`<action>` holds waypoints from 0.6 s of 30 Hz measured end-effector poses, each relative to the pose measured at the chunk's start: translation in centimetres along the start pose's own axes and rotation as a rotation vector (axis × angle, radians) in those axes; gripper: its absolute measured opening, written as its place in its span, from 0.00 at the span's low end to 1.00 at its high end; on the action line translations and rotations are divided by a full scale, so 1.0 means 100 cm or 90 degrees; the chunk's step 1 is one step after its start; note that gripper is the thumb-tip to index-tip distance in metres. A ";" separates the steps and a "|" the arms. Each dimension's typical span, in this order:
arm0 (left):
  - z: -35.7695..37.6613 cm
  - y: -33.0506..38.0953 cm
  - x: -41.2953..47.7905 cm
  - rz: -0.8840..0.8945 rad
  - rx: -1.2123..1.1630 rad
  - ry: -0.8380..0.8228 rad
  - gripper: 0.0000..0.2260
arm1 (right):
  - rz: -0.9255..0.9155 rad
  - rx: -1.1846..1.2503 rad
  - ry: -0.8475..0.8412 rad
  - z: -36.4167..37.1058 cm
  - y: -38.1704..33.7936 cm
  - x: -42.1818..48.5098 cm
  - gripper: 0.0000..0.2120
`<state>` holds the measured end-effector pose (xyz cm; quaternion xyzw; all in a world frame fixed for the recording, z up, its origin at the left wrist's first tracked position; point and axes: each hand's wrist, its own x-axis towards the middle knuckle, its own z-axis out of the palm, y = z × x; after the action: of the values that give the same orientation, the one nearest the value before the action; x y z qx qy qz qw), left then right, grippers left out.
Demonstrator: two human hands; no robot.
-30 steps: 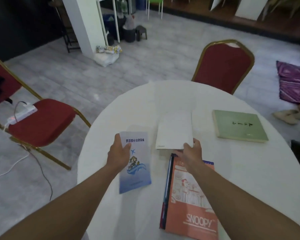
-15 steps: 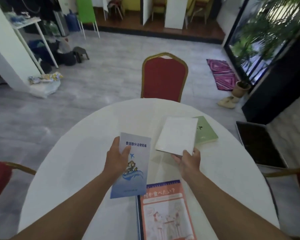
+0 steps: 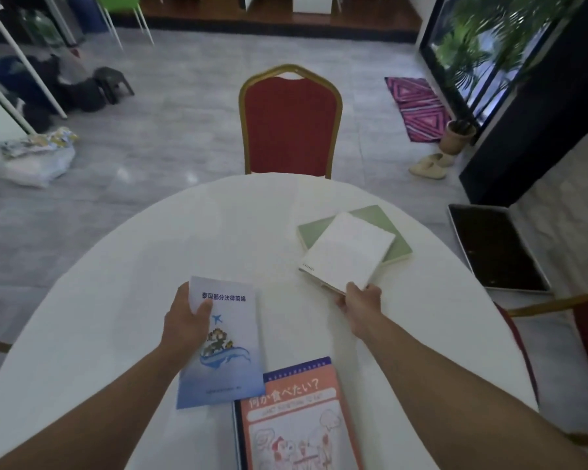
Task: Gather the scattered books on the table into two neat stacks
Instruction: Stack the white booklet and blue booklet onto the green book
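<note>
Your right hand [image 3: 357,301] is pinching the white book [image 3: 348,252] by its near corner, right of center, and it's lying skewed over the green book [image 3: 375,215] up-right of your grip. Your left hand [image 3: 187,322] is clamping the blue booklet [image 3: 231,347] lower center, its long axis pointing away across the desk [image 3: 116,300], corner overlapping the orange notebook [image 3: 296,418].

Four books [image 3: 348,252], two hands [image 3: 187,325]

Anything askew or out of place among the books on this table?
The white book held by the right hand sits skewed on the green book, its near corner overhanging toward the hand. The blue booklet in the left hand overlaps the orange notebook's corner. Nothing looks damaged.
</note>
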<state>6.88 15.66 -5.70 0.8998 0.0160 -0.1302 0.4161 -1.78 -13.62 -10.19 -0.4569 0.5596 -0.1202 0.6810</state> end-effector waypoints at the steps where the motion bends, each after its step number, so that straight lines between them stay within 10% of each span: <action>1: 0.002 -0.005 0.003 -0.021 0.013 -0.002 0.16 | 0.013 -0.043 -0.003 0.002 0.001 0.002 0.16; 18: 0.015 0.033 0.023 0.057 -0.134 -0.088 0.09 | 0.111 -0.212 -0.149 0.015 -0.007 -0.012 0.35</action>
<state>9.25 12.14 -4.74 0.8398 -0.0394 -0.1709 0.5138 -0.64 -12.47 -8.92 -0.5241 0.5264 0.0869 0.6639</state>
